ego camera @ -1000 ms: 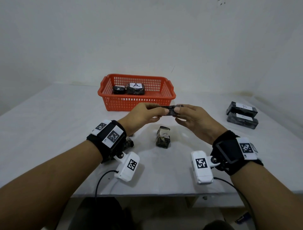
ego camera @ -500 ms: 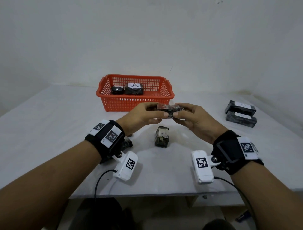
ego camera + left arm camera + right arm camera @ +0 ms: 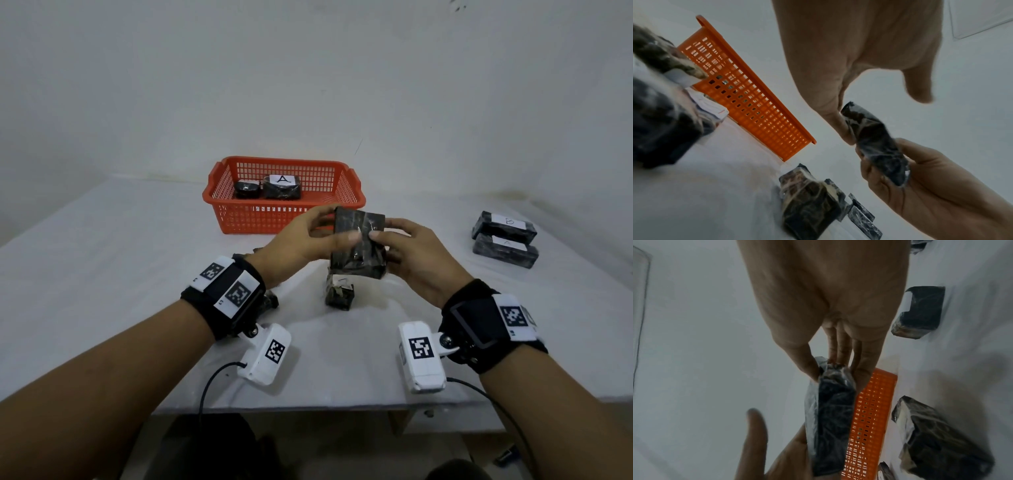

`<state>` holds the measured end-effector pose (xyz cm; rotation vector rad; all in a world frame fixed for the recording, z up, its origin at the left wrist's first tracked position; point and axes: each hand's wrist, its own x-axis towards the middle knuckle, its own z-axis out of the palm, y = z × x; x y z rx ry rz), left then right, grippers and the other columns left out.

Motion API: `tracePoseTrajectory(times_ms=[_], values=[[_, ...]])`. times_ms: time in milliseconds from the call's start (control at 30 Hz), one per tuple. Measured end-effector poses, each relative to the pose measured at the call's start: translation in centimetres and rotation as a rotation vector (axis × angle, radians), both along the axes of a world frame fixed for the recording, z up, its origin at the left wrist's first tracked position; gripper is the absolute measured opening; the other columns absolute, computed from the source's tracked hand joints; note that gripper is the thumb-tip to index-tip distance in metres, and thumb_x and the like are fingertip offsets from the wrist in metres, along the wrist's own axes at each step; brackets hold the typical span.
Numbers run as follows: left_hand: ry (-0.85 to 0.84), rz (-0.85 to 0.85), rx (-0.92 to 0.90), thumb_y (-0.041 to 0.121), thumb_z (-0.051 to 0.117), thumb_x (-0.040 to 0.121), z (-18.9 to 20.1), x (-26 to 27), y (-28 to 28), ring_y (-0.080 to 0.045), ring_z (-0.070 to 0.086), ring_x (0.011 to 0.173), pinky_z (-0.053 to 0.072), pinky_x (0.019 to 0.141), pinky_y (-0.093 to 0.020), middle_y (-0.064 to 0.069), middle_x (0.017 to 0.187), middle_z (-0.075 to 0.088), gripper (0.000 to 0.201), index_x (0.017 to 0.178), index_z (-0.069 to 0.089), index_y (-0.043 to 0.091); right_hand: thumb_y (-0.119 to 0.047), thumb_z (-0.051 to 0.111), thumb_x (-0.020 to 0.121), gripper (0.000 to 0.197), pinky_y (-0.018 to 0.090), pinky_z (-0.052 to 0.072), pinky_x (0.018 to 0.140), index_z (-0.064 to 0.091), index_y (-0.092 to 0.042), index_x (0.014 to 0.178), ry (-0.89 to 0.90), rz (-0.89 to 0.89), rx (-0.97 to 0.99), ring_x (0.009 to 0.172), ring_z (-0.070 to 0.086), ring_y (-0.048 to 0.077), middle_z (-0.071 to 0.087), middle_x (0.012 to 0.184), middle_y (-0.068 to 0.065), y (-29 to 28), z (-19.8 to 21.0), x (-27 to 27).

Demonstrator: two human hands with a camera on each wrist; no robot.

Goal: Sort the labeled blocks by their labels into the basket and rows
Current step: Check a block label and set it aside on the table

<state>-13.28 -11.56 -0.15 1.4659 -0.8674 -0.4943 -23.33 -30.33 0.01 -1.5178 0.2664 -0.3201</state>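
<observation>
Both hands hold one dark wrapped block (image 3: 358, 248) in the air in front of the orange basket (image 3: 239, 219). My left hand (image 3: 339, 224) pinches its left edge and my right hand (image 3: 385, 236) grips its right edge. The broad face turned toward me shows no label. From the left wrist the held block (image 3: 875, 144) appears edge-on between both hands; the right wrist view shows the same block (image 3: 830, 415) between thumb and fingers. In the basket lie a block labelled A (image 3: 281, 186) and a smaller dark one (image 3: 246, 189).
A small wrapped block (image 3: 339, 294) stands on the white table (image 3: 102, 274) just below the hands. Two long labelled blocks (image 3: 503, 226) (image 3: 505, 251) lie side by side at the right. Another dark block (image 3: 270, 301) sits partly hidden under my left wrist.
The held block has been turned from edge-on to broad face toward me and raised slightly. Both hands stayed on it.
</observation>
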Motion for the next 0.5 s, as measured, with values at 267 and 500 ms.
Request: tracePoseTrajectory(times_ms=[267, 500], values=[[-0.186, 0.210, -0.092, 0.000, 0.077, 0.088, -0.4, 0.3, -0.2, -0.020, 0.074, 0.110, 0.058, 0.102, -0.037, -0.008, 0.114, 0.077, 0.034, 0.118, 0.071, 0.015, -0.044, 0.066, 0.096, 0.042, 0.051, 0.054, 0.103, 0.063, -0.020, 0.131, -0.004, 0.078, -0.045, 0.113, 0.071, 0.034, 0.071, 0.127, 0.014, 0.1, 0.9, -0.9], [-0.275, 0.132, -0.125, -0.009, 0.075, 0.087, -0.1, 0.3, -0.1, -0.013, 0.073, 0.105, 0.058, 0.097, -0.033, 0.000, 0.108, 0.075, 0.039, 0.107, 0.071, 0.024, -0.043, 0.068, 0.086, 0.035, 0.043, 0.054, 0.105, 0.077, -0.020, 0.111, 0.040, 0.168, 0.051, 0.105, 0.068, 0.030, 0.071, 0.120, 0.021, 0.2, 1.2, -0.9]])
